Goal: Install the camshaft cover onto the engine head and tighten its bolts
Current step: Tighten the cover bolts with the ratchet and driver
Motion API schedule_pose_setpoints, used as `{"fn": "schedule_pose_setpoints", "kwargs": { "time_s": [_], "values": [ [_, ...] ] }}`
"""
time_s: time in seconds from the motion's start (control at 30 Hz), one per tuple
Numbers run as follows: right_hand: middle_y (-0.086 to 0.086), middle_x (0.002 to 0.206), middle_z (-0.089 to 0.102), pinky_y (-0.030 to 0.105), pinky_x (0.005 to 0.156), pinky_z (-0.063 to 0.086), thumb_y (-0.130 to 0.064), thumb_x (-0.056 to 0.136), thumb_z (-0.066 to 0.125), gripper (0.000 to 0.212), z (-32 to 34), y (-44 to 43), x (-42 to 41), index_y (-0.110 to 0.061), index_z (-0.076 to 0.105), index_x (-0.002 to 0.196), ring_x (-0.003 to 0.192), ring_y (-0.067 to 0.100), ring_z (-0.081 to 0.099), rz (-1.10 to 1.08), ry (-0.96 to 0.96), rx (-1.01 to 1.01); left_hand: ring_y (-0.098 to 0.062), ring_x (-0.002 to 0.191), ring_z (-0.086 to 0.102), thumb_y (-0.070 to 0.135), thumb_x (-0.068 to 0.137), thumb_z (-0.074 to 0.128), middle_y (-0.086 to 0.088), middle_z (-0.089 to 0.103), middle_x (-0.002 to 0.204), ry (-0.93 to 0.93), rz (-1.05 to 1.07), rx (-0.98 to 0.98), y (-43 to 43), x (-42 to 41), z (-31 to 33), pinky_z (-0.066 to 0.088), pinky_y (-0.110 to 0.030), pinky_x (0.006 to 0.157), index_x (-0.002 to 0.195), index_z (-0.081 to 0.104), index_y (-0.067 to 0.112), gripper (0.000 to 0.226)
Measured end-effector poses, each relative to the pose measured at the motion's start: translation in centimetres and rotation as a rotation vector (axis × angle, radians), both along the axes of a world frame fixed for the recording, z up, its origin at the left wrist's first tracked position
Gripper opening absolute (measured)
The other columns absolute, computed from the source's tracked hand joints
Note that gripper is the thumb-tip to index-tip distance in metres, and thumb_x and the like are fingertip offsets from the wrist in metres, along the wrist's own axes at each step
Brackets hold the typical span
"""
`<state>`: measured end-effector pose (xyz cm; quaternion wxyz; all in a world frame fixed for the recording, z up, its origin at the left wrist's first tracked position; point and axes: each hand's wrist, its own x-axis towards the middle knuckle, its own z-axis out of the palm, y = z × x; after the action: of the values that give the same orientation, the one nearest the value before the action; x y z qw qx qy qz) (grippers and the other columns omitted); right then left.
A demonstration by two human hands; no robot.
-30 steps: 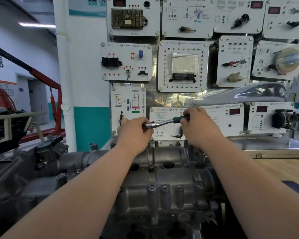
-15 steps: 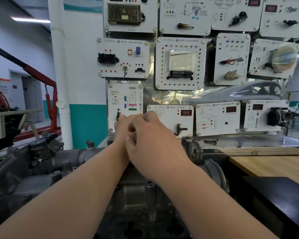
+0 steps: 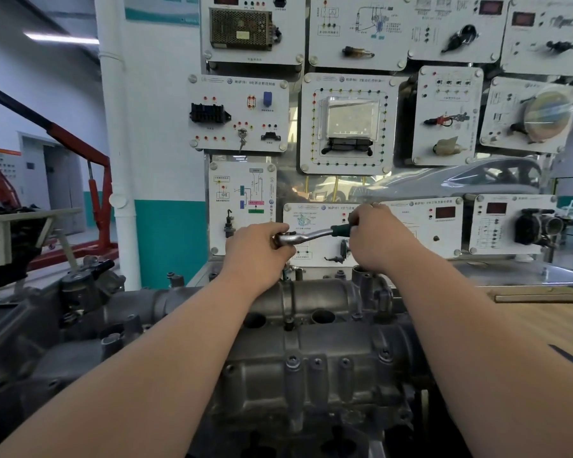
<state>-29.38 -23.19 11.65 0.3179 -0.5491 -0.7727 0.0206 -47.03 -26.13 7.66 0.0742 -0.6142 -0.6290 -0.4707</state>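
Half a second earlier the right hand [image 3: 376, 239] lay over the left; it had since swung back out, baring the ratchet [image 3: 308, 235] at mid-frame. Its fingers were closed round the green handle, while the left hand [image 3: 257, 251] was cupped shut over the ratchet head. The cover [image 3: 311, 358] sat on the engine, lower centre. Good practice, I judged: press the head down squarely and pull in short, even strokes.

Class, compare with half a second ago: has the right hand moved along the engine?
Yes. The right hand has swung rightward, away from the left hand, carrying the ratchet handle back out over the camshaft cover.
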Motion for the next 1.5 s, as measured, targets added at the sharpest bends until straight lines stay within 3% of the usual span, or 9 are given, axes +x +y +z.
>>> {"fn": "schedule_pose_setpoints", "kwargs": {
  "time_s": [0.17,0.33,0.5,0.63,0.7,0.8,1.1,1.27,1.5],
  "values": [
    [0.011,0.135,0.047,0.043,0.096,0.044,-0.022,0.095,0.039,0.041,-0.3,-1.6,-0.1,-0.011,0.048,0.133,0.121,0.034,0.043,-0.071,-0.014,0.024,-0.024,0.105,0.054,0.032,0.087,0.064,0.001,0.068,0.101,0.050,0.040,0.017,0.3,-0.2,-0.4,0.042,-0.040,0.096,0.123,0.060,0.029,0.037],
    [0.004,0.127,0.047,0.046,0.094,0.048,-0.027,0.093,0.048,0.039,-1.9,-8.0,-1.3,-0.017,0.049,0.131,0.108,0.025,0.053,0.058,-0.061,0.215,-0.019,0.091,0.032,0.026,0.088,0.057,0.015,0.045,0.077,0.096,0.076,0.070,0.2,0.4,-0.7,0.030,-0.036,0.081,0.118,0.063,0.035,0.032],
    [0.004,0.127,0.039,0.038,0.091,0.050,-0.019,0.094,0.054,0.043,-2.8,-11.3,-4.8,-0.018,0.042,0.135,0.106,0.023,0.056,0.320,-0.127,0.273,-0.038,0.113,0.044,0.009,0.088,0.056,-0.016,0.053,0.116,-0.111,0.093,-0.004,0.8,-0.3,-0.6,0.036,-0.039,0.094,0.089,0.048,0.022,0.015],
    [0.003,0.130,0.041,0.038,0.088,0.053,-0.018,0.094,0.054,0.037,-1.8,-10.2,-3.3,-0.019,0.049,0.130,0.101,0.022,0.059,0.320,-0.051,0.245,-0.032,0.103,0.043,0.021,0.092,0.042,0.000,0.057,0.092,0.165,0.171,-0.085,0.9,0.1,-0.3,0.037,-0.040,0.085,0.076,0.043,0.024,0.017],
    [0.003,0.135,0.041,0.036,0.091,0.052,-0.014,0.093,0.055,0.038,-1.1,-8.9,-1.7,-0.020,0.050,0.131,0.100,0.019,0.059,0.248,-0.046,0.202,-0.029,0.105,0.044,0.029,0.089,0.052,0.003,0.066,0.102,0.210,0.166,-0.031,0.8,0.1,0.0,0.031,-0.038,0.083,0.094,0.062,0.034,0.013],
    [0.007,0.132,0.046,0.035,0.087,0.049,-0.007,0.090,0.053,0.039,0.1,-6.1,-0.2,-0.018,0.053,0.127,0.100,0.023,0.056,0.099,-0.114,0.154,-0.024,0.115,0.047,0.039,0.087,0.061,0.004,0.066,0.114,0.135,0.114,-0.020,0.9,-0.2,0.1,0.029,-0.036,0.093,0.124,0.059,0.038,0.037],
    [0.006,0.126,0.055,0.045,0.105,0.030,-0.013,0.089,0.046,0.041,-0.1,0.9,-3.6,-0.018,0.050,0.129,0.119,0.029,0.047,0.011,-0.328,0.135,-0.023,0.106,0.051,0.035,0.087,0.060,0.006,0.068,0.096,0.103,0.062,0.058,1.4,-0.4,-0.5,0.028,-0.035,0.087,0.119,0.060,0.037,0.032],
    [0.004,0.113,0.063,0.042,0.098,0.032,-0.023,0.094,0.042,0.031,-1.5,0.1,-4.4,-0.022,0.055,0.122,0.105,0.026,0.054,0.140,-0.330,0.327,-0.021,0.106,0.034,0.034,0.089,0.058,0.005,0.062,0.096,0.131,0.085,0.066,1.1,-0.1,-0.8,0.023,-0.032,0.081,0.122,0.056,0.036,0.033],
    [0.003,0.113,0.062,0.041,0.095,0.033,-0.024,0.098,0.041,0.031,-2.0,-0.3,-4.4,-0.022,0.056,0.124,0.106,0.025,0.054,0.134,-0.379,0.448,-0.022,0.105,0.036,0.042,0.087,0.057,0.003,0.060,0.103,0.246,0.191,0.081,0.9,0.0,-0.3,0.027,-0.035,0.080,0.114,0.058,0.033,0.029]
  ]
}}
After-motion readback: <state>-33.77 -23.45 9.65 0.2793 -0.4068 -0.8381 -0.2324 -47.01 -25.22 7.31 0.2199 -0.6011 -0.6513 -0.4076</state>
